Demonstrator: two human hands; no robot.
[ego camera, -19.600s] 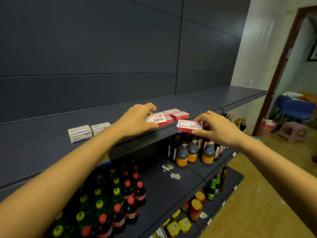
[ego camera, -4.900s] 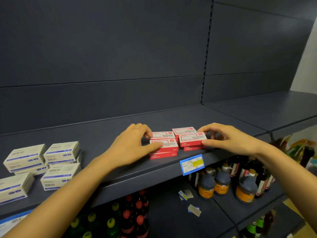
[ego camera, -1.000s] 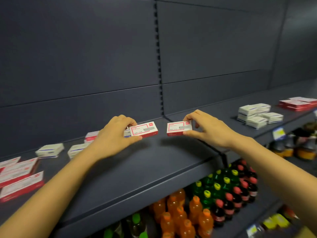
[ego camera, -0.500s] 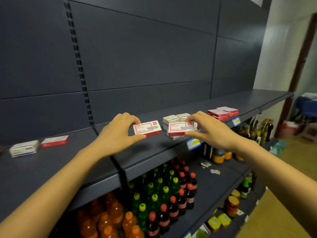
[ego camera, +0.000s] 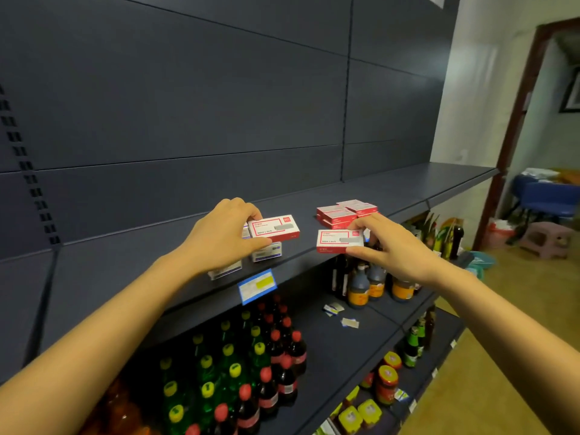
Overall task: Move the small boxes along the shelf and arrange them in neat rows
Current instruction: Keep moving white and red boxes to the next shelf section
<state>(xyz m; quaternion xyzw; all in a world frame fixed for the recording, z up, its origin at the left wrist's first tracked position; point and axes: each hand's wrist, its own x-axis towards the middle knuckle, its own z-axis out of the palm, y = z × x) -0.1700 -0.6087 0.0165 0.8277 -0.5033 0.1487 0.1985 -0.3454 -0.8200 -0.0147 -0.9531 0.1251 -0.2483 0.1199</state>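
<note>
Your left hand (ego camera: 219, 237) grips a small red-and-white cardboard box (ego camera: 274, 228) between thumb and curled fingers, raised above the white boxes with blue print (ego camera: 266, 252) on the dark grey metal shelf (ego camera: 408, 186). Your right hand (ego camera: 389, 246) pinches a second red-and-white box (ego camera: 340, 241) at the shelf's front edge, just in front of the stack of red boxes (ego camera: 345, 211). Capped drink bottles (ego camera: 260, 372) stand on the level below.

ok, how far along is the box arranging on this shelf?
Partway. Done: the stacked red boxes sit in a tidy block on the shelf. In hand: the left hand grips a red box, the right hand pinches a second red box, neither set down. Left: place both, probably by the block; the white boxes are partly hidden, order unclear.
</note>
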